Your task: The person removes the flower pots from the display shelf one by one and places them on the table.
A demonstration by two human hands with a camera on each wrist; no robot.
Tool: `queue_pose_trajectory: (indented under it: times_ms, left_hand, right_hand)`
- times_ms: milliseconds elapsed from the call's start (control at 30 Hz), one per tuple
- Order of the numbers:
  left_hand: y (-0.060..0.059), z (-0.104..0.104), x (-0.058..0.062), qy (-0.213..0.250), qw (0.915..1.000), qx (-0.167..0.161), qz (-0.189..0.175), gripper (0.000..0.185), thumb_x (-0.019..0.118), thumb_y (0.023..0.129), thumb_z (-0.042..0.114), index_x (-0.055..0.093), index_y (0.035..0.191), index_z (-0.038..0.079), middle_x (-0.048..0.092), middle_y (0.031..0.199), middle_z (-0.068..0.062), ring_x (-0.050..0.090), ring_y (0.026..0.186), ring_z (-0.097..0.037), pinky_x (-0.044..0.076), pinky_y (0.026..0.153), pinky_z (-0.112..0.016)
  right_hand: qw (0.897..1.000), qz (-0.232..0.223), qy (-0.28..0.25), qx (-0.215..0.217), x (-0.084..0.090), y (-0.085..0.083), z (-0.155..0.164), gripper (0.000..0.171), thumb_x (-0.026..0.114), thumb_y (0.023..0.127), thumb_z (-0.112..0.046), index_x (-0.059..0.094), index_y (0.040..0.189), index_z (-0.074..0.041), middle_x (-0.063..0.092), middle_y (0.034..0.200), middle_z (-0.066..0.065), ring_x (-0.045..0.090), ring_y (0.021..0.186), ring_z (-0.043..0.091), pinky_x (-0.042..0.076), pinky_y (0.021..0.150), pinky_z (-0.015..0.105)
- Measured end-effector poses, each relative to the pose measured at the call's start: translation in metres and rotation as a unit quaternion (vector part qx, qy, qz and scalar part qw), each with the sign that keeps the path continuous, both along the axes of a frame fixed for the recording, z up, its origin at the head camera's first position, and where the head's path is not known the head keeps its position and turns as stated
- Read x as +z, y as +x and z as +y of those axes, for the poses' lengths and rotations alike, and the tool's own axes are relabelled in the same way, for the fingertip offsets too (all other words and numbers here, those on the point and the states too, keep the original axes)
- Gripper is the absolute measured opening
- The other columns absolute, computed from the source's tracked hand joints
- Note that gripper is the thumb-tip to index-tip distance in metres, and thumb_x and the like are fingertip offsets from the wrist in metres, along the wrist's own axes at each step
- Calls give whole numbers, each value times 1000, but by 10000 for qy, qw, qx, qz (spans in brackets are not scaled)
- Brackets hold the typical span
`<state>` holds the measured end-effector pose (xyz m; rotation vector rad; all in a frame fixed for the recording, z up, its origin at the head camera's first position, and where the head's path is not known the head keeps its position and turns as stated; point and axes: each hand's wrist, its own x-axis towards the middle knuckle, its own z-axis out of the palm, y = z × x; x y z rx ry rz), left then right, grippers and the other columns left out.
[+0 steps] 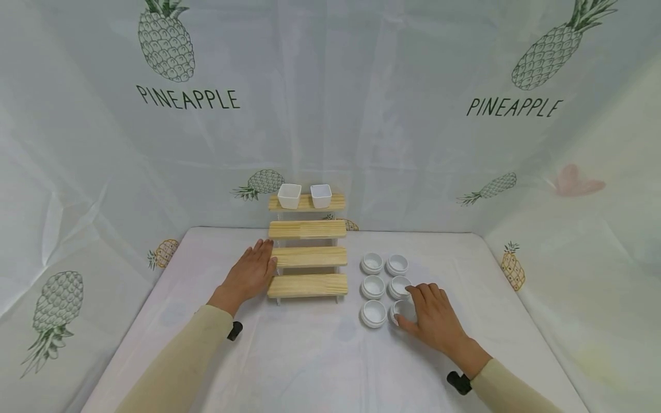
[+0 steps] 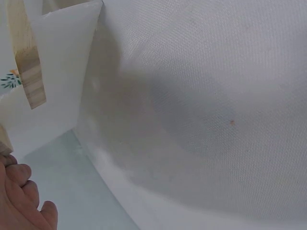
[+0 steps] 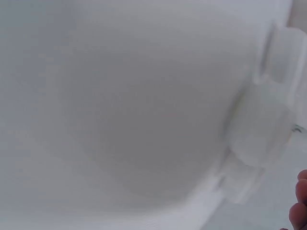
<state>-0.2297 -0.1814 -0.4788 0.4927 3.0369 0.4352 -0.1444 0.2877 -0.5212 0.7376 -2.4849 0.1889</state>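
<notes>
On the left side of a four-tier wooden display stand [image 1: 308,257], my left hand [image 1: 250,271] lies with fairly straight fingers, its fingertips right at the plank ends. The left wrist view shows this hand [image 2: 24,199] at the lower left, beneath a plank end. Several small round white cups [image 1: 373,312] stand in two columns to the right of the stand. My right hand [image 1: 434,315] hovers over the front right cup [image 1: 405,310], thumb and fingers spread apart around its rim. Blurred cups [image 3: 261,127] and a few fingertips [image 3: 301,199] appear in the right wrist view.
Two square white bowls [image 1: 290,196] stand on the stand's top plank. A white cloth [image 1: 304,361] covers the table. Pineapple-printed fabric [image 1: 361,115] hangs behind and at both sides. Clear uprights carry the planks.
</notes>
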Motion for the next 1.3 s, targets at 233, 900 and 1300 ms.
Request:
queue_pose_trajectory:
  times_ms: [233,900,1300]
  left_hand:
    - [1,-3,1,-28,10000,10,30,68,18,117,42,15,167,-3,20,175,-21,14,163,-39,15,133,-58]
    - [3,0,1,-17,10000,64,26,67,20,117,41,17,167,-4,22,174,-22,16,163,-38,17,133,-56]
    - [7,1,7,-29,9999,97,-80,67,20,117,41,16,167,-4,21,174,-21,15,163,-37,16,133,-55]
  right_hand:
    - [9999,119,103,73,38,-31,-21,78,42,105,-65,61,128,7,62,107,20,52,95,36,41,73,42]
    - [9941,348,1025,118,165,-156,-137,70,70,98,-56,58,135,2,62,121,20,53,108,39,45,88,49]
    - [9881,0,1538,28,178,-188,-175,60,63,100,-53,62,126,1,60,120,17,51,109,37,46,92,50]
